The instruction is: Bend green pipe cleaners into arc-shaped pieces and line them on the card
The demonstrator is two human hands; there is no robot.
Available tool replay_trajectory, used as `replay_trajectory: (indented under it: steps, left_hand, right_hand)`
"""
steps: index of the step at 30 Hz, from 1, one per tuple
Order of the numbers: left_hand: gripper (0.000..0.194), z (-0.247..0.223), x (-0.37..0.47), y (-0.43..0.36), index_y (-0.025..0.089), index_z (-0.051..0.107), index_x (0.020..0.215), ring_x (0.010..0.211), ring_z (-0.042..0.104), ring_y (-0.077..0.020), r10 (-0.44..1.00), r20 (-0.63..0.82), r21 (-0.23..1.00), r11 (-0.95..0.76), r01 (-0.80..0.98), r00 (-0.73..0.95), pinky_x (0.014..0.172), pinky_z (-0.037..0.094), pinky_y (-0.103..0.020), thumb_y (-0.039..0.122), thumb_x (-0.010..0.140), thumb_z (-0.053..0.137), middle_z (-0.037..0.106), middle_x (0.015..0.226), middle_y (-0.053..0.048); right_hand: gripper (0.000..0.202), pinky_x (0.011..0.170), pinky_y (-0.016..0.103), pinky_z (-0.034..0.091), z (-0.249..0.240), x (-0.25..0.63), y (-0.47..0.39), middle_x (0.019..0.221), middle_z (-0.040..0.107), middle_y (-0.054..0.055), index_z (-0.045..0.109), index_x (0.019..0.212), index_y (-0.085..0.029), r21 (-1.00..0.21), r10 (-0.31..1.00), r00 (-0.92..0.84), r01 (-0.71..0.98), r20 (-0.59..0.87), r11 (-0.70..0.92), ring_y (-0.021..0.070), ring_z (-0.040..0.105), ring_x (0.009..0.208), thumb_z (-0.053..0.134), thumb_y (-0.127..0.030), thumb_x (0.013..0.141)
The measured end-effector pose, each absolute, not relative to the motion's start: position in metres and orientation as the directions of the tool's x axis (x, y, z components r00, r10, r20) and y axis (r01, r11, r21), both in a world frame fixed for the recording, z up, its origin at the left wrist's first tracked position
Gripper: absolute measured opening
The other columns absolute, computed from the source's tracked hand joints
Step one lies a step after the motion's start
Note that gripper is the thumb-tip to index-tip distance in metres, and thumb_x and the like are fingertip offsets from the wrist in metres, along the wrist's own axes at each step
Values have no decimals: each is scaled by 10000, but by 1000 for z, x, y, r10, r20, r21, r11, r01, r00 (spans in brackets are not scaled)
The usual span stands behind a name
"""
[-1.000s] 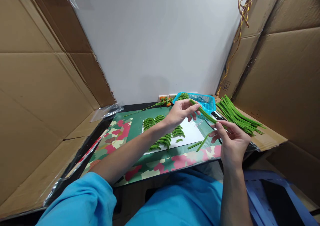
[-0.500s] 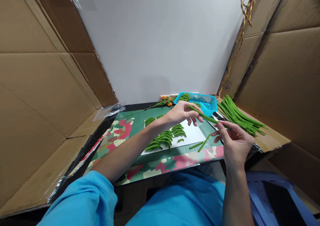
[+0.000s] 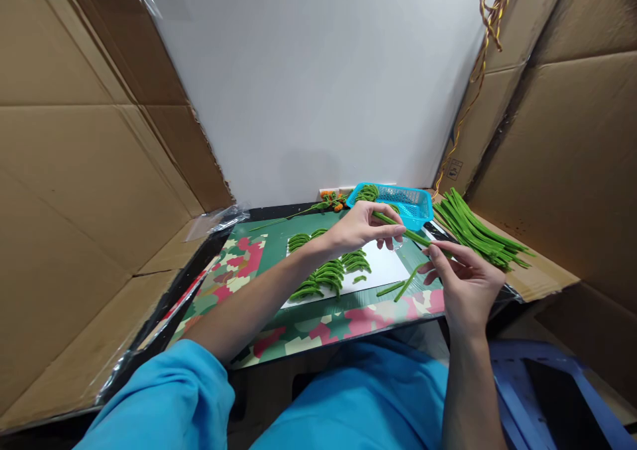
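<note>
A green pipe cleaner (image 3: 417, 237) stretches slantwise between my hands above the mat. My left hand (image 3: 371, 226) pinches its upper left end, with the thumb pressed along it. The fingers of my right hand (image 3: 465, 277) are closed on the lower right end, which they partly hide. Below, another green piece (image 3: 409, 283) reaches from near my right fingers down to the mat, and a short piece (image 3: 391, 289) lies beside it. On a white sheet (image 3: 383, 264) under my left forearm, several curved green pieces (image 3: 328, 277) lie in rows, partly covered by the arm.
A blue basket (image 3: 421, 208) with green pieces stands at the back. To the right lies a bundle of long pipe cleaners (image 3: 478, 231). Orange flowers on a green stem (image 3: 326, 204) lie behind the green mat (image 3: 249, 271). Cardboard walls (image 3: 572, 145) rise on both sides.
My left thumb has come down onto the pipe cleaner, where the fingers were looser before. My right hand has hardly moved.
</note>
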State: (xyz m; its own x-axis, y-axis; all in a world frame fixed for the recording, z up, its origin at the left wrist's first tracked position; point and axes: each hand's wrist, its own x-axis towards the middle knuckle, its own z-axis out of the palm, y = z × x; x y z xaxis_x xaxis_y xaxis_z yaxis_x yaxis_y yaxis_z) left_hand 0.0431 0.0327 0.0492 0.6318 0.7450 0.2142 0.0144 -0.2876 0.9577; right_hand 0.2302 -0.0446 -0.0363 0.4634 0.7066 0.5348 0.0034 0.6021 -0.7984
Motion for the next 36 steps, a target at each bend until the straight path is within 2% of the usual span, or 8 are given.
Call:
replay_trajectory:
  steps: [6, 12, 18, 23, 28, 31, 36]
  left_hand:
    - [362, 47, 41, 35, 126, 682, 945, 662, 732, -146, 705, 227, 946, -324, 21, 672, 533, 513, -222, 444, 881, 843, 778, 832, -92]
    - [364, 46, 39, 36, 132, 664, 951, 679, 723, -136, 657, 258, 935, -355, -12, 708, 616, 578, -254, 463, 916, 810, 783, 855, -95]
    - [365, 49, 38, 35, 120, 649, 967, 698, 738, -145, 636, 256, 931, -366, -7, 728, 634, 599, -263, 457, 943, 787, 791, 869, -110]
    - [399, 47, 37, 39, 117, 644, 944, 657, 732, -144, 674, 220, 946, -323, 14, 706, 601, 591, -260, 483, 924, 802, 798, 852, -120]
    - [447, 46, 35, 42, 110, 658, 940, 635, 728, -139, 683, 175, 958, -283, 36, 709, 590, 584, -257, 524, 893, 822, 804, 851, -128]
    - [457, 45, 35, 42, 107, 662, 930, 639, 734, -144, 685, 145, 967, -252, 46, 714, 589, 576, -252, 524, 874, 839, 804, 844, -132]
    - [430, 45, 36, 40, 106, 676, 932, 643, 739, -151, 678, 134, 973, -230, 36, 722, 561, 546, -240, 499, 879, 840, 807, 854, -137]
  right_hand:
    - [176, 416, 250, 534, -36, 231, -47, 777, 794, 46, 831, 949, -179, -791, 708, 446, 0, 548, 612, 170, 720, 507, 884, -313, 848]
    - [204, 416, 252, 533, -37, 231, -47, 790, 796, 55, 829, 970, -178, -782, 699, 445, 6, 560, 623, 178, 729, 518, 870, -347, 863]
    - [125, 452, 254, 542, -39, 234, -48, 821, 802, 34, 835, 1036, -217, -754, 699, 370, 6, 612, 656, 169, 739, 557, 817, -258, 919]
    - [182, 574, 281, 588, -39, 236, -49, 953, 804, 25, 833, 1091, -263, -669, 616, 264, 231, 742, 706, 160, 750, 703, 775, -171, 945]
    - [242, 728, 330, 614, -43, 237, -42, 1111, 793, 58, 819, 1132, -277, -468, 409, 238, 569, 881, 676, 213, 761, 960, 750, -129, 954]
    - [259, 817, 370, 607, -46, 237, -40, 1111, 790, 59, 815, 1126, -284, -360, 330, 186, 705, 925, 612, 224, 746, 971, 760, -112, 942]
    - [267, 751, 343, 576, -48, 238, -42, 1048, 796, 50, 810, 1100, -285, -286, 291, 137, 772, 947, 568, 232, 698, 946, 780, -94, 916]
